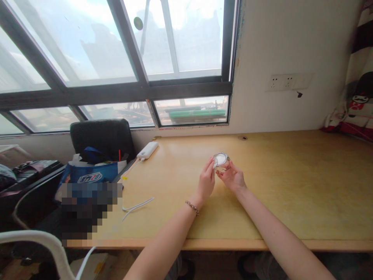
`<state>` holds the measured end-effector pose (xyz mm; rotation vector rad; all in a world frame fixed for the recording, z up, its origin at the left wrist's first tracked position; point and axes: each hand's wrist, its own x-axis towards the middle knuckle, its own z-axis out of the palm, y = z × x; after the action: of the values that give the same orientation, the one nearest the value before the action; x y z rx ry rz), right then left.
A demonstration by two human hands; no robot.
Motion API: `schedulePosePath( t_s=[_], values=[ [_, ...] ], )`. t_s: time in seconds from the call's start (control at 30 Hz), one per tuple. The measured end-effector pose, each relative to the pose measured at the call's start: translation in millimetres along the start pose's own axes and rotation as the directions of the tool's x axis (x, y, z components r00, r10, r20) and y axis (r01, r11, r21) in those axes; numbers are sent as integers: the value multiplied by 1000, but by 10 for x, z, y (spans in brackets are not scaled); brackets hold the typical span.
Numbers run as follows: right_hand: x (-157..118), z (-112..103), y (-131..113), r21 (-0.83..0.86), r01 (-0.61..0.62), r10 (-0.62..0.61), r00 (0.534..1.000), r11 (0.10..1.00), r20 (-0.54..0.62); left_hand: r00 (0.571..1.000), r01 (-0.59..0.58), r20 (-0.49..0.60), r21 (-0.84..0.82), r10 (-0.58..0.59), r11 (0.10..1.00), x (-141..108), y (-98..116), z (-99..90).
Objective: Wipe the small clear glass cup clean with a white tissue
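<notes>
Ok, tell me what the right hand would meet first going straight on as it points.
The clear container, which the right hand is touching; beyond it, probably the left hand, though depth is unclear.

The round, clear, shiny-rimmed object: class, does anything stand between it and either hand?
Nothing visible does. The left hand touches the round, clear, shiny-rimmed object on its left side, the right hand on its right. The white rectangular power bank lies apart, leftward, on the yellow wooden tabletop.
</notes>
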<state>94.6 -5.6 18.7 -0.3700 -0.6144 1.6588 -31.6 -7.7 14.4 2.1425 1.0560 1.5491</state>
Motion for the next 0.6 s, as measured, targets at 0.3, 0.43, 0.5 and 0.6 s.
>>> schedulePosePath(
  t_s=[0.3, 0.43, 0.5, 0.6],
  values=[
    [35, -64, 81, -98, -46, 46, 999, 994, 2, 955, -281, 117, 51, 273, 958, -33, 26, 14],
    [20, -11, 149, -198, -97, 104, 994, 975, 27, 949, -295, 135, 58, 286, 954, -8, 46, -28],
    [10, 8, 164, -220, -97, 107, 994, 971, 32, 957, -268, 134, 56, 259, 962, 2, 73, -44],
    [2, 8, 164, -181, -115, 122, 992, 977, 26, 975, -195, 115, 41, 189, 980, 21, 134, -64]
  ],
)
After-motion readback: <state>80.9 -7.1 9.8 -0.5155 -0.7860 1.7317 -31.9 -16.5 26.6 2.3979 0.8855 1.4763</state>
